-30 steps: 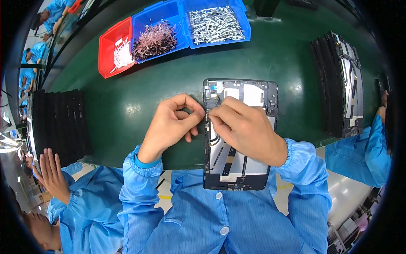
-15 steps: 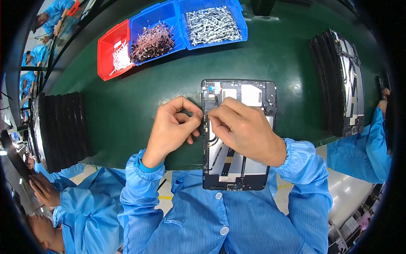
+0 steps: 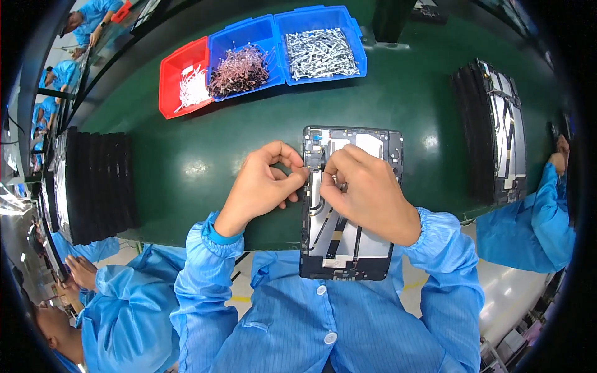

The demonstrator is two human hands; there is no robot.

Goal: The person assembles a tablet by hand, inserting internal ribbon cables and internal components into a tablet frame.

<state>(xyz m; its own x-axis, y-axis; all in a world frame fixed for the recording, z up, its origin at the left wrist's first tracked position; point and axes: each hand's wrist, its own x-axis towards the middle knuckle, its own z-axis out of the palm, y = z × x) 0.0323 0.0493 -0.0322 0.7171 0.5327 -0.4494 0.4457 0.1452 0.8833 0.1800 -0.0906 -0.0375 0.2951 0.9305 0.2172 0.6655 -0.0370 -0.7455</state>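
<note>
An opened tablet [image 3: 370, 247], its inner side up with silver plates, dark strips and small circuit parts showing, lies upright in front of me and juts over the table's near edge. My left hand [image 3: 256, 189] is closed in a pinch at the tablet's upper left edge. Whatever its fingertips hold, if anything, is too small to name. Over the upper middle of the tablet, my right hand [image 3: 372, 194] is also pinched, with its fingertips just right of the left ones. The right fingers and palm hide part of the inside, and what they grip is not visible.
Beyond the tablet stand a red bin [image 3: 168, 84] of white strips, a blue bin [image 3: 219, 45] of pinkish-brown parts and another blue bin [image 3: 364, 62] of silvery strips. Stacked tablets stand left [image 3: 102, 186] and right [image 3: 472, 130]. Co-workers sit on both sides.
My right fingertips have shifted a little to the right, away from the tablet's left edge. My left hand stays pinched at that edge. The whole view has shifted slightly.
</note>
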